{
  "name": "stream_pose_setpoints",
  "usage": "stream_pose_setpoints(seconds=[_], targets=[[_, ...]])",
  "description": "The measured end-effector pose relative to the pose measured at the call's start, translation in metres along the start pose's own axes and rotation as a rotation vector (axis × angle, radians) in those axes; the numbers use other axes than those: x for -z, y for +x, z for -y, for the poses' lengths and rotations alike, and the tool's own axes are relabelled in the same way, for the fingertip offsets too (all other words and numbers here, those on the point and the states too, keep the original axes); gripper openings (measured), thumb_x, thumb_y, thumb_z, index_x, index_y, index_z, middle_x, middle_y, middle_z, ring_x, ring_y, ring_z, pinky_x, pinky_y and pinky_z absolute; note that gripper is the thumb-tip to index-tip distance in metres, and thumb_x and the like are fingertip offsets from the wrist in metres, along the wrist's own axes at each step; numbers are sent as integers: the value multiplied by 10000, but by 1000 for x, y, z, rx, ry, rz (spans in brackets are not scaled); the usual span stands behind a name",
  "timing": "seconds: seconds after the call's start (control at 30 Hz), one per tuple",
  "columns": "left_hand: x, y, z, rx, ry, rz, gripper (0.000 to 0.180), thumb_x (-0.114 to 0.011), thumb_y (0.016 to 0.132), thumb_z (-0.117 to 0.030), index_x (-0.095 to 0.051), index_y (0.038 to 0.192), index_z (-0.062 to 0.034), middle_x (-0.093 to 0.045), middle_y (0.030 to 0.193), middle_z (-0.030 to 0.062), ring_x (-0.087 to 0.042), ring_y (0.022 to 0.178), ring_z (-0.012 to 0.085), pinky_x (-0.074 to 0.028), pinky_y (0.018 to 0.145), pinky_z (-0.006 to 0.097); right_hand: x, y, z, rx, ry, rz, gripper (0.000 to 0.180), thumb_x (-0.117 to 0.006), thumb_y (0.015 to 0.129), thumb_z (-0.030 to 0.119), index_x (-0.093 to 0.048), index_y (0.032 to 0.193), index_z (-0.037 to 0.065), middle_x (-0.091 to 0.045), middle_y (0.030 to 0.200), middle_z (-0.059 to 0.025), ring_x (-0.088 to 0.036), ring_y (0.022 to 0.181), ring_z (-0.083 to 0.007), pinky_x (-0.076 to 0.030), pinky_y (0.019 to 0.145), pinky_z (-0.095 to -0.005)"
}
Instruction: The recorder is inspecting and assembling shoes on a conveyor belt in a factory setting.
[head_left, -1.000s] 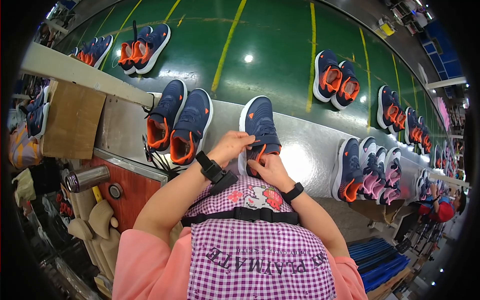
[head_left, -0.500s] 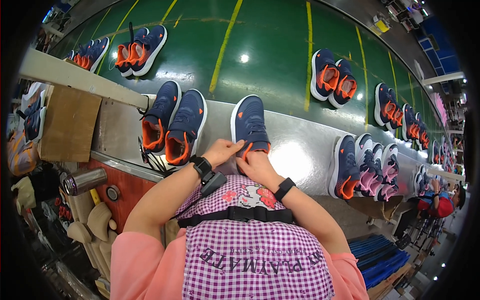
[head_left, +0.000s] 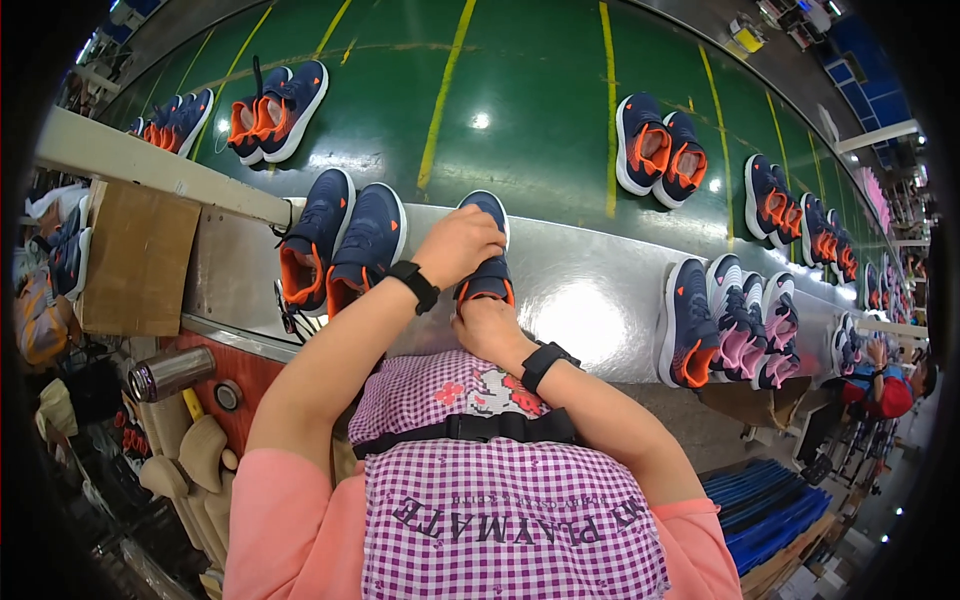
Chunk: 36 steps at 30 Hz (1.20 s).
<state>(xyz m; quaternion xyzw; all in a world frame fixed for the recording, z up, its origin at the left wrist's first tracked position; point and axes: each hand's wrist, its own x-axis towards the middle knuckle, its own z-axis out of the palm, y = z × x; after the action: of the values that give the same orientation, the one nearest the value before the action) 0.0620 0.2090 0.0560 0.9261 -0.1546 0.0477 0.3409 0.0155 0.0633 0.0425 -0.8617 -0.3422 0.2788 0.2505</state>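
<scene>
I'm watching from far off, and the left hand [head_left: 463, 243] is bent over the top of a navy shoe [head_left: 489, 268], holding on to it. The right hand [head_left: 490, 330] has hold of the heel end (most of its fingers are tucked out of my sight). The shoe is between the two hands, over the silver counter [head_left: 548, 265], with its toe pointing away from me. Its orange lining peeks out just ahead of the right hand.

Near the left hand, on its left, a pair of navy shoes [head_left: 370, 235] sits on the counter; the left wrist hides a bit of the closer one. Well to the right of the hands, I see a navy shoe with orange sides [head_left: 688, 315] next to shoes with pink insides [head_left: 733, 330]. Past the hands is a green surface [head_left: 540, 100] with yellow lines. More navy and orange shoes [head_left: 637, 135] sit there, ahead and to the right.
</scene>
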Motion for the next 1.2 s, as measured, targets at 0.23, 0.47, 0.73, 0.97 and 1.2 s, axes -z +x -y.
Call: stream_pose_setpoints(seconds=[0.23,0.47,0.73,0.97,1.2], targets=[[-2,38,13,-79,329,539,96,-628,760,-162,-687,770,-87,-643,867,72,-632,781,288,-504,700,397,3,0,2,-12,18,-7,322,-561,807,251,-620,686,-41,-620,674,-218,-634,643,-370,-510,635,-460],[-5,52,11,-230,382,612,112,-613,728,-131,-683,754,-47,-649,811,144,-643,751,325,-518,690,415,5,1,2,4,36,-15,342,-559,805,263,-615,679,-50,-616,668,-225,-632,644,-374,-512,644,-458],[4,74,-13,-345,454,785,89,-612,707,-98,-680,746,-56,-664,777,144,-655,756,324,-525,671,407,10,1,5,3,51,25,347,-554,807,272,-602,688,-51,-611,676,-229,-626,650,-378,-504,649,-461],[-12,62,12,-123,342,681,163,-635,637,-140,-653,752,-26,-649,773,172,-639,764,362,-518,687,414,7,0,2,20,85,-20,337,-566,803,267,-603,682,-45,-607,664,-225,-623,639,-374,-505,644,-453],[-11,36,21,67,92,357,134,-607,666,-137,-577,687,-8,-604,737,159,-584,671,358,-468,622,430,10,2,4,23,70,-11,327,-584,796,266,-608,675,-37,-606,651,-214,-624,638,-369,-503,638,-450]])
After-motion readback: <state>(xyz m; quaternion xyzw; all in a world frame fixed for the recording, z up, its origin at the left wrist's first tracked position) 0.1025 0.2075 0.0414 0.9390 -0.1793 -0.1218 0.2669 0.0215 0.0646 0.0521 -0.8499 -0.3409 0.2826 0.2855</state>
